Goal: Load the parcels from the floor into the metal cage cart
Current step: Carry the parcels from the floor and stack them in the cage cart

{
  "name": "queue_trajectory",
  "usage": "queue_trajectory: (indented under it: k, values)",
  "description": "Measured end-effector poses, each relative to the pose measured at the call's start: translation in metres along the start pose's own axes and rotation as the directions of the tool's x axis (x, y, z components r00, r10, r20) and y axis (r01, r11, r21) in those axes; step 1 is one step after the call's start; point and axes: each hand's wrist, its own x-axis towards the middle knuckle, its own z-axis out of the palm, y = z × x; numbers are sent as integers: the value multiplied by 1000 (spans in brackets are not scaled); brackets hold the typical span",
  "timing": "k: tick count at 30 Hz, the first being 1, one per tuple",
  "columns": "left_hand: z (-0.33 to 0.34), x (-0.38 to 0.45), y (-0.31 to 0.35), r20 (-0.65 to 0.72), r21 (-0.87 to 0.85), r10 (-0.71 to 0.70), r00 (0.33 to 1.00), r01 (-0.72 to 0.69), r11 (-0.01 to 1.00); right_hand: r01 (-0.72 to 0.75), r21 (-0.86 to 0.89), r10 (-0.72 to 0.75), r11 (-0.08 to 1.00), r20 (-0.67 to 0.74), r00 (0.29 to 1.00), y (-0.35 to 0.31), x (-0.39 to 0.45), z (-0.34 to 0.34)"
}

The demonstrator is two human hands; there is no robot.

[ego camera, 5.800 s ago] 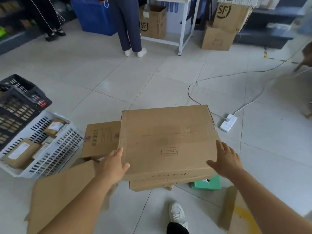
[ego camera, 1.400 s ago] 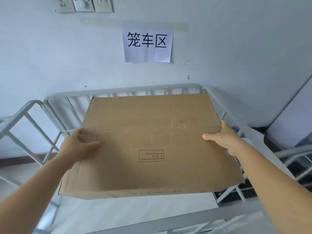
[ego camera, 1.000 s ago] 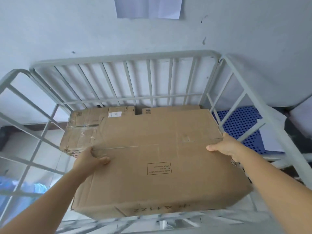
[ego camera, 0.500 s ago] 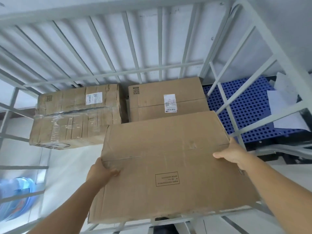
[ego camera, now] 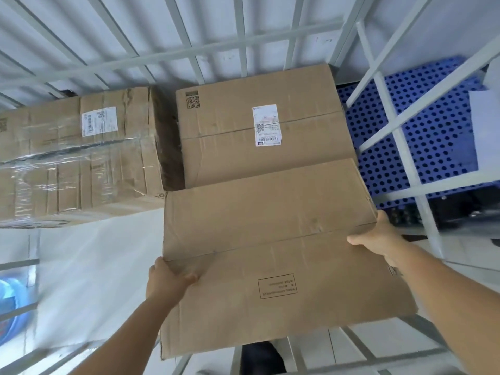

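1. The left grip [ego camera: 169, 280] clasps the left edge of a large flat cardboard box [ego camera: 270, 255], thumb on top. The right grip [ego camera: 378, 236] clasps the opposite edge, thumb likewise on the top face.
2. The box spans the whole gap between the two grips, inside the metal cage cart [ego camera: 392, 109]. Its far edge overlaps a labelled box [ego camera: 259, 125] lying just beyond the grips.
3. Beyond the left grip, to its left, lies a film-wrapped box [ego camera: 81, 155], glossy and creased, with a white label.
4. The held box is plain brown corrugated board, with a centre seam and a small printed rectangle.
5. The cart's bars are pale painted metal. Past the right grip, outside the bars, sits a blue perforated plastic panel [ego camera: 433, 136].
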Motion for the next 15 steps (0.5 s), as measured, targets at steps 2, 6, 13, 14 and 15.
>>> queue_trajectory:
  k: [2,6,13,14,15]
  values:
    - [15,7,-2,1,-16,-13,1000,13,1000,-12,13,12,1000,-13,1000,7,12,8]
    - [39,16,-2,-14,-39,-14,1000,13,999,-24,2,24,1000,-30,999,18,34,22]
    - [67,27,3,-10,-66,4,1000,-5,998,-15,7,16,1000,-77,997,33,64,36]
    - [70,28,4,-8,-69,6,1000,-7,998,-18,4,18,1000,-78,997,35,67,36]
    - [74,30,5,-5,-71,6,1000,-7,997,-19,1,19,1000,-79,997,36,71,36]
